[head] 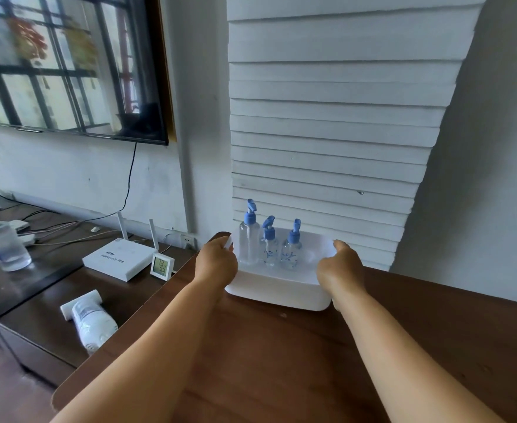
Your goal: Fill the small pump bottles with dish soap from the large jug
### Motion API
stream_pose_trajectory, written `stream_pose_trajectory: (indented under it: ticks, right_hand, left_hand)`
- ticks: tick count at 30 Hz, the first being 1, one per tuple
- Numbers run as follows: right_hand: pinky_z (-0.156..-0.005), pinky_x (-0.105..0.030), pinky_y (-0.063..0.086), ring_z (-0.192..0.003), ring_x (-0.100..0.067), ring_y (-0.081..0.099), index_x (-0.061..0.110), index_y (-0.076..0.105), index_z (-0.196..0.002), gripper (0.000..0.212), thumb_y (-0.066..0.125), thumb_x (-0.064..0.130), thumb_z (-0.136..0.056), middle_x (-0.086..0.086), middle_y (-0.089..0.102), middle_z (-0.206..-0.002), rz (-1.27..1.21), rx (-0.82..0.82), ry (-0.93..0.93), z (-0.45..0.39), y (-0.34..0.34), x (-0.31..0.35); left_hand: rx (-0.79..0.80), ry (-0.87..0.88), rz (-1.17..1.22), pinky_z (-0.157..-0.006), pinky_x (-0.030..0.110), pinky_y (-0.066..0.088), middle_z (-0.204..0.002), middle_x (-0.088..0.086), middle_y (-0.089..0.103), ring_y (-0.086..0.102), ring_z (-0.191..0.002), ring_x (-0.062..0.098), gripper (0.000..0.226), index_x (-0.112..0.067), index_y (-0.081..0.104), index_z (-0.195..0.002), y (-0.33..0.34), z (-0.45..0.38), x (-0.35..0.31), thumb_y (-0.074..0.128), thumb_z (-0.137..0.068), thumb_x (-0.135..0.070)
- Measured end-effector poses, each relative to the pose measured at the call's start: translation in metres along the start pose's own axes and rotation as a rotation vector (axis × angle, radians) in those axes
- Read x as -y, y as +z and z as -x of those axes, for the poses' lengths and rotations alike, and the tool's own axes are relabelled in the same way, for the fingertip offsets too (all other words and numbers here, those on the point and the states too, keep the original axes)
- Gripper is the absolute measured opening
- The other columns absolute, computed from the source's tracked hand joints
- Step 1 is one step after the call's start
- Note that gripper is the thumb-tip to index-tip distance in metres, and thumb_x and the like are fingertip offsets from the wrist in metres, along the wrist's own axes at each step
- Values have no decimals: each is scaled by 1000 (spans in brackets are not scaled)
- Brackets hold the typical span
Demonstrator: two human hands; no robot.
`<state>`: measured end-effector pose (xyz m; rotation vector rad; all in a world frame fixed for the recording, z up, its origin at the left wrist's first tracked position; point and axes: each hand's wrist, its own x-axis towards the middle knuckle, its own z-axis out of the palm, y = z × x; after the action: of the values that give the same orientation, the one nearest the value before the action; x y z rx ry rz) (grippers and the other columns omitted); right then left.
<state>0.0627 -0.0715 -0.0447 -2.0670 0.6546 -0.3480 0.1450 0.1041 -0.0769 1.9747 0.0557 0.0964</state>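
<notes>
- Left hand (217, 261) and right hand (341, 267): each curls over one short side rim of the white plastic bin (277, 290), thumbs on top, grasping it.
- Bin: sits at the far edge of the brown wooden table (281, 361), against the slatted white wall.
- Three clear pump bottles (269, 244) with blue pumps stand upright along the bin's back wall, the tallest at its left.
- Handling, as a judgement: keep the bin level and move slowly, since the tall bottle tips easily.
- Large jug: not identifiable in view.

Head view, facing forward and down, table (281, 361) close
</notes>
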Motion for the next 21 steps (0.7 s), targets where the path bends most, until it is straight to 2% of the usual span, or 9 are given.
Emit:
stream_pose_trajectory:
  ticks: [3, 6, 8, 10, 13, 17, 20, 21]
  right_hand:
    - [-101, -33, 38, -132, -30, 40, 6, 34, -143, 53, 34, -4, -91, -13, 40, -146, -9, 3, 6, -3, 2, 1]
    - [-100, -31, 37, -131, -29, 41, 5, 35, -142, 51, 35, -3, -91, -13, 42, -145, -6, -1, 3, -5, 3, 1]
    - [-99, -31, 38, -131, -29, 41, 5, 34, -143, 52, 36, -3, -91, -13, 41, -145, -7, 4, 2, -5, 4, 1]
    - [-100, -31, 37, -132, -29, 40, 5, 32, -143, 53, 36, -2, -91, -13, 40, -146, 0, 3, 2, -5, 5, 0]
    - [-100, -32, 38, -132, -29, 40, 6, 30, -145, 54, 36, -2, -91, -12, 39, -147, -6, 17, -2, -8, 6, -2]
    - [-101, -33, 38, -132, -28, 40, 9, 27, -146, 56, 36, 1, -92, -10, 37, -148, -16, 32, -9, -8, 7, -2]
    - [-111, -34, 31, -138, -27, 32, 6, 20, -148, 55, 35, 7, -95, -10, 29, -153, 2, 22, -43, -11, 9, -3]
    - [-114, -35, 27, -140, -26, 28, 5, 19, -148, 54, 34, 10, -97, -10, 26, -154, 14, 14, -63, -9, 9, -3]
  left_hand:
    - [-19, 5, 11, -82, 29, 37, -91, 1, 54, 49, -90, 21, 34, -22, 53, -69, 0, -2, 0, 35, -88, 0]
    - [-25, 11, 7, -78, 28, 39, -96, 4, 59, 53, -89, 22, 29, -15, 64, -90, -1, -3, 0, 38, -90, -3]
    - [-30, 22, -1, -76, 28, 38, -92, 5, 60, 52, -84, 22, 29, -19, 60, -79, -1, -5, 1, 38, -89, -3]
    - [-37, 22, 6, -76, 29, 38, -89, 5, 58, 50, -82, 22, 35, -27, 46, -65, -1, -6, 1, 36, -88, -2]
    - [-35, 14, -15, -72, 30, 37, -82, 5, 57, 49, -78, 22, 30, -23, 47, -68, -1, -3, 0, 38, -90, -5]
    - [-40, 65, -35, -59, 31, 31, -70, 5, 53, 43, -67, 22, 27, -9, 52, -71, -2, 2, -4, 36, -93, -13]
    - [-45, 100, -27, -61, 33, 30, -64, 4, 45, 39, -64, 24, 29, -13, 37, -63, -2, 1, -5, 32, -92, -11]
    - [-45, 98, -39, -64, 35, 34, -67, 6, 48, 44, -69, 28, 27, -12, 41, -68, -2, 5, -10, 32, -92, -11]
